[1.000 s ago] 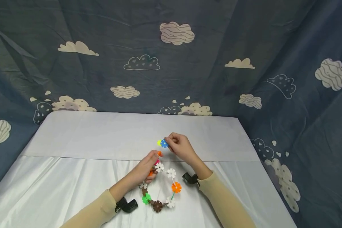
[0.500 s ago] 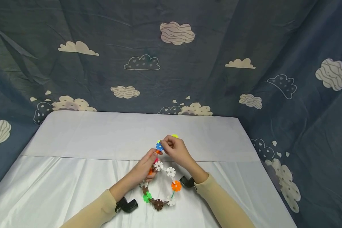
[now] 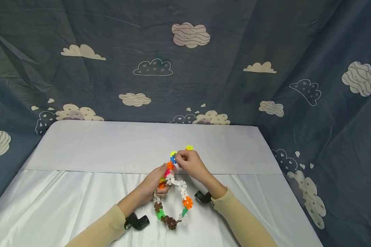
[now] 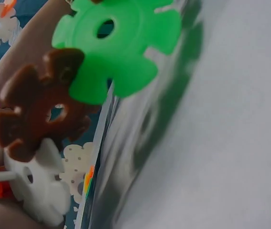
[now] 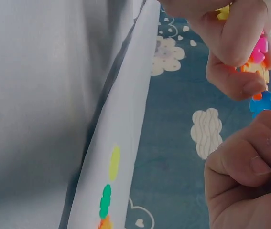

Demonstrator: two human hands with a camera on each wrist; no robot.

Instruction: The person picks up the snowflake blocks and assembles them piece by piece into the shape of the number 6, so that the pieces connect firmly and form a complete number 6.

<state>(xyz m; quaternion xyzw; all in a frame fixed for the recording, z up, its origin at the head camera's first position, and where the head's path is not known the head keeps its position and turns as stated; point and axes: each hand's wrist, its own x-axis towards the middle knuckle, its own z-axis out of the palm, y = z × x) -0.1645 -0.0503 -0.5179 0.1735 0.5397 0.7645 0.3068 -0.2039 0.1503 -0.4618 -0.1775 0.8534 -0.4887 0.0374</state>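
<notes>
In the head view my left hand [image 3: 153, 181] grips a looped chain of notched plastic flower discs by its upper left side. Below the hand hang a green disc [image 3: 160, 215] and a brown disc [image 3: 171, 224], with an orange disc [image 3: 187, 202] on the right. At the chain's upper end, my right hand [image 3: 191, 163] pinches a blue disc [image 3: 173, 159] with a yellow disc [image 3: 173, 153] behind it. The blue disc meets another orange one; how far their slots interlock cannot be told. Up close, the left wrist view shows the green disc [image 4: 116, 43] slotted into a brown disc [image 4: 44, 107].
Loose discs lie on the white-covered table [image 3: 111, 147] beyond my right hand, among them a yellow disc [image 5: 114, 163] and a green disc [image 5: 105, 201]. A dark cloud-printed curtain [image 3: 204, 79] hangs behind the table. Both wrists wear black camera mounts [image 3: 137, 223].
My right hand has moved slightly down and left, bringing the blue disc against the orange one. The loop has twisted and narrowed. A loose yellow disc now shows beyond the right hand.
</notes>
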